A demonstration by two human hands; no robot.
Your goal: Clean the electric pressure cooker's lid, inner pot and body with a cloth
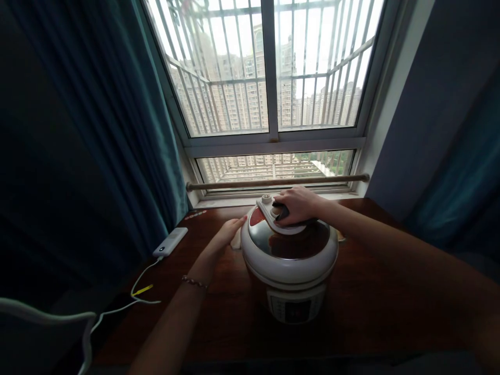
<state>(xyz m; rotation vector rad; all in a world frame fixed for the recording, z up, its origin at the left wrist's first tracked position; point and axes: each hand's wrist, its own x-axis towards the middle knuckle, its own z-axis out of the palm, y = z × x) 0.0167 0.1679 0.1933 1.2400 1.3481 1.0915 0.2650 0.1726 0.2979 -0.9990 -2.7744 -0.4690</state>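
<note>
A white and dark-red electric pressure cooker (291, 271) stands upright in front of me, its lid on and its control panel facing me. My right hand (299, 204) is closed around the dark lid handle (282, 212) on top, and covers much of it. A round white valve knob (266, 198) sits just left of those fingers. Against the left side of the lid rim rests my left hand (231, 230), fingers stretched out; its far side is partly hidden. Just below that hand is a small pale piece (236, 240) that I cannot make out clearly.
The cooker is on a dark wooden table (367, 297). At left lie a white power bank (171, 241), a white cable (117, 309) and a yellow strip (142, 290). Behind are a barred window (273, 140) and a horizontal rail (250, 184); a blue curtain (128, 120) hangs left.
</note>
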